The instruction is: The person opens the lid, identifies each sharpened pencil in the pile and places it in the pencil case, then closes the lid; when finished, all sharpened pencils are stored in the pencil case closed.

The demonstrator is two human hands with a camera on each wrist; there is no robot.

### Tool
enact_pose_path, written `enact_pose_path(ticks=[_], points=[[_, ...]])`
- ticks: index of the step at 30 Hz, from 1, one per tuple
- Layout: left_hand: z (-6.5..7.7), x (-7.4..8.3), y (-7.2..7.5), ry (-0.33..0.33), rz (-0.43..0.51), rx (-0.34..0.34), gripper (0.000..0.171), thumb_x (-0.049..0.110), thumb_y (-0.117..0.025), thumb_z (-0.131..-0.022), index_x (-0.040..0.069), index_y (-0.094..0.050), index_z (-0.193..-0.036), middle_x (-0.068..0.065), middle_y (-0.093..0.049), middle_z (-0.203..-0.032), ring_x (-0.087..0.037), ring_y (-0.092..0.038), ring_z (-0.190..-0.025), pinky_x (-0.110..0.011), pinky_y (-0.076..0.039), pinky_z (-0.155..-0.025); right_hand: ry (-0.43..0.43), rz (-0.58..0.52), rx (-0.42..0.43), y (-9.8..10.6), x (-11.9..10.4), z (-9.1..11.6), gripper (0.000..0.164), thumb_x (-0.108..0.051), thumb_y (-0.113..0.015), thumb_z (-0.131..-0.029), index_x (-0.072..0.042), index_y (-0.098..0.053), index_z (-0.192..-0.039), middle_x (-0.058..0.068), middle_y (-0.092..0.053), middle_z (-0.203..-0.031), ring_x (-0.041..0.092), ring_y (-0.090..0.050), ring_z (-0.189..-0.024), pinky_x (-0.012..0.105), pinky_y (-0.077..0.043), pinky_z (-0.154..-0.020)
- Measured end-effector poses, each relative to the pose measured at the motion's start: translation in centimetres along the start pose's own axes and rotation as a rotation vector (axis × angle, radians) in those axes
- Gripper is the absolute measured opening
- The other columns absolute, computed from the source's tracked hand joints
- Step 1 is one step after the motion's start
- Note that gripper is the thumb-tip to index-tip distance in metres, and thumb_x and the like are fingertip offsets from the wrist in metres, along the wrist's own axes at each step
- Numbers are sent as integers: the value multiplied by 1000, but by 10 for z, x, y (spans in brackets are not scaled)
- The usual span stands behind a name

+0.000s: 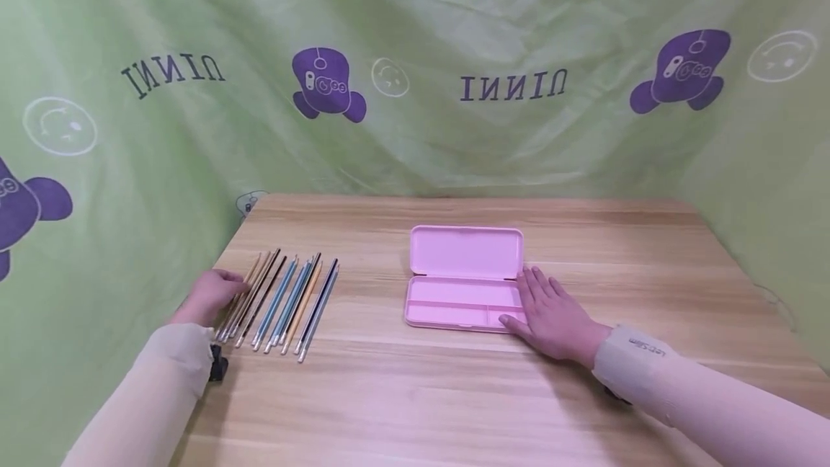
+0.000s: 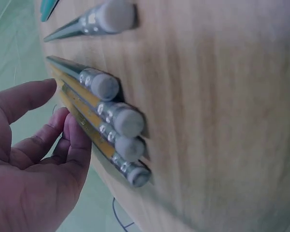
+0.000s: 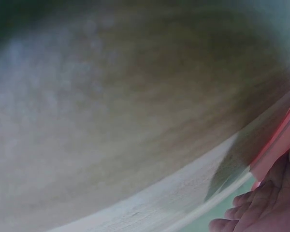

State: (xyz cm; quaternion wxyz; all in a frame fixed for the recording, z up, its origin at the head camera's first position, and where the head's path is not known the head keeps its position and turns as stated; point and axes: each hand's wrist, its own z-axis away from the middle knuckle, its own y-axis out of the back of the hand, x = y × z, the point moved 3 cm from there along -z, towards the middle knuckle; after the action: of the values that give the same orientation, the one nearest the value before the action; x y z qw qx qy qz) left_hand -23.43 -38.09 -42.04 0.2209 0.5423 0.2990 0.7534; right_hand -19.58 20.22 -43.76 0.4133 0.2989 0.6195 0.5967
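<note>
My left hand (image 1: 217, 294) is at the left end of a row of pencils. In the left wrist view its bent fingers (image 2: 79, 140) touch the side of the outermost yellow pencil (image 2: 106, 145), and its thumb is apart from them. Several more pencils (image 1: 280, 301), blue, dark and yellow, lie side by side with white erasers toward me. A pink pencil case (image 1: 467, 254) lies with its lid raised, showing a divided tray. My right hand (image 1: 558, 319) rests along the case's right side, fingers straight, thumb over the front right compartment.
Under everything is a wood-grain table (image 1: 389, 395). A green curtain (image 1: 415, 150) with purple figures hangs behind the table and down both sides. The pencils and the case lie apart, with tabletop between them.
</note>
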Motion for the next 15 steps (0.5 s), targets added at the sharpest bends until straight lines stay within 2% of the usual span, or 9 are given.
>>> enact_pose_path(ticks=[3, 8, 10, 15], points=[[0, 2, 1, -19, -47, 2, 39, 4, -64, -92, -23, -53, -118, -38, -57, -114, -47, -55, -105, -58, -49, -95, 1, -4, -3, 0, 0, 0, 87, -53, -44, -107, 18, -25, -153, 36, -21, -162, 51, -18, -150, 64, -19, -121], [-1, 3, 4, -38, -73, -9, 31, 3, -66, -91, -19, -57, -111, -28, -61, -104, -38, -57, -97, -48, -51, -84, 3, -24, -4, 1, -2, 1, 86, -50, -47, -106, 19, -26, -152, 37, -20, -162, 52, -17, -150, 64, -19, -120], [-3, 2, 5, -47, -90, -21, 30, 4, -67, -90, -18, -58, -110, -27, -62, -103, -37, -57, -97, -47, -50, -83, 1, -26, -8, 3, -2, 1, 86, -50, -47, -106, 19, -26, -152, 37, -20, -162, 52, -17, -150, 64, -19, -120], [-8, 0, 8, -51, -134, -48, 31, 6, -69, -89, -17, -59, -109, -28, -62, -105, -42, -57, -101, -54, -49, -88, -6, -10, -19, 3, -3, 1, 86, -51, -45, -107, 19, -25, -153, 37, -20, -162, 52, -18, -150, 64, -19, -120]])
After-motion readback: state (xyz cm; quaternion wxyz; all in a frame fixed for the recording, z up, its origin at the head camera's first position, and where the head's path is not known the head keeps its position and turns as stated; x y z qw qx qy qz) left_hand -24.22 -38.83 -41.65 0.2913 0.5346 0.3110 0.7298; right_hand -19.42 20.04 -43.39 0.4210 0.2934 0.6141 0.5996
